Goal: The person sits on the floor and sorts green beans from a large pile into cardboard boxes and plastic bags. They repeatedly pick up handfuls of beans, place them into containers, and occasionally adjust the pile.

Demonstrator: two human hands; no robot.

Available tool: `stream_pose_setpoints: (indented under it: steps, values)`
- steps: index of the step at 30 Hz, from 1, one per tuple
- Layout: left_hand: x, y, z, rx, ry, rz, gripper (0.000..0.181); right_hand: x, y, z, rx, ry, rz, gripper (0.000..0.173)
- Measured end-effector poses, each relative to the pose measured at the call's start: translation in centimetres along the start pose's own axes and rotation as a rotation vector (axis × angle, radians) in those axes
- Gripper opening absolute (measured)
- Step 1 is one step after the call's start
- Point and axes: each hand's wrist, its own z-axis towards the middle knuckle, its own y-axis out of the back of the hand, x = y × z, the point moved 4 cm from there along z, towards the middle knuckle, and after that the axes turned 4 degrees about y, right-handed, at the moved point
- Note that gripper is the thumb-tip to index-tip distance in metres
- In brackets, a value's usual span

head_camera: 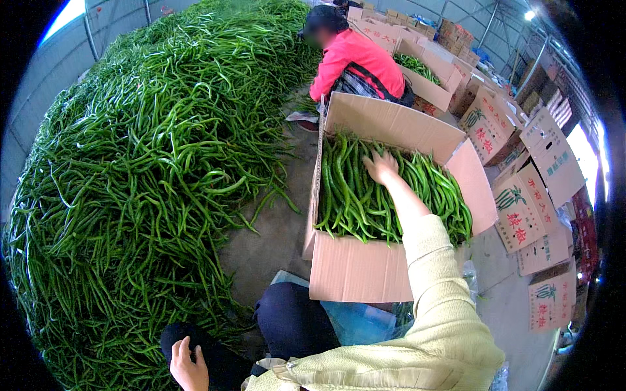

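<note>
An open cardboard box stands before me, filled with long green chili peppers laid roughly side by side. My right hand reaches into it and rests on top of the peppers, fingers spread and fingertips partly out of sight among them. At the lower left, my left hand is by my dark-trousered knee, holding nothing, with its fingers apart and slightly curled. A large heap of loose green peppers rises on the left, beyond that hand.
Close behind the box crouches a person in a red jacket, facing the heap. Another pepper-filled carton stands beyond. Printed cartons line the right side. Blue plastic sheeting lies by my knee on the concrete floor.
</note>
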Motion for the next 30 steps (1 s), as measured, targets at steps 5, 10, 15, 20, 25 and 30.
stream_pose_setpoints:
  steps: [5,10,15,20,25,30]
  values:
    - [-0.5,-1.6,2.8,0.002,-0.108,-0.033,0.031,11.6,3.1,-1.9,-0.447,0.492,0.146,0.053]
    - [-3.5,-0.1,4.5,-0.052,-0.157,-0.037,0.027,11.6,-4.4,-3.5,-0.111,0.362,0.019,0.053]
    - [-0.6,-0.3,2.9,-0.060,-0.071,0.042,0.026,12.7,-2.9,-6.1,-0.109,0.377,0.094,0.052]
    - [-3.6,-1.4,4.0,-0.005,-0.125,-0.016,0.025,12.4,-4.0,-5.8,-0.246,0.366,0.106,0.050]
    - [-3.4,-0.8,3.8,-0.063,-0.149,-0.031,0.025,12.3,-1.8,-8.7,0.024,0.353,0.083,0.056]
    - [-2.7,-1.6,2.8,-0.031,-0.148,0.014,0.025,11.8,-2.7,-12.3,-0.049,0.375,0.025,0.065]
